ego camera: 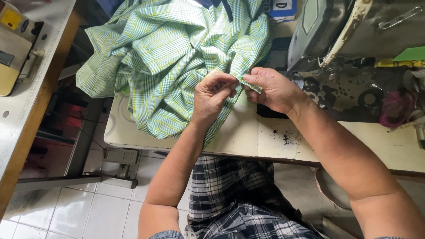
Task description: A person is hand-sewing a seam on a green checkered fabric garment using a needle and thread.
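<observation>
Both hands pinch a folded edge of the green checked fabric (172, 57), left hand (212, 95) and right hand (272, 88) nearly touching, mid-table just left of the sewing machine (349, 48), so keeping that fold tight and even looks like the trick here.

Soft, even daylight; the picture is sharp, shadows are faint, mild glare whitens the pale tabletop (248, 137), and edges bend slightly.

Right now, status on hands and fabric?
Left hand and right hand both pinching green checked fabric edge. Rest heaped on table. Sewing machine close right.
</observation>
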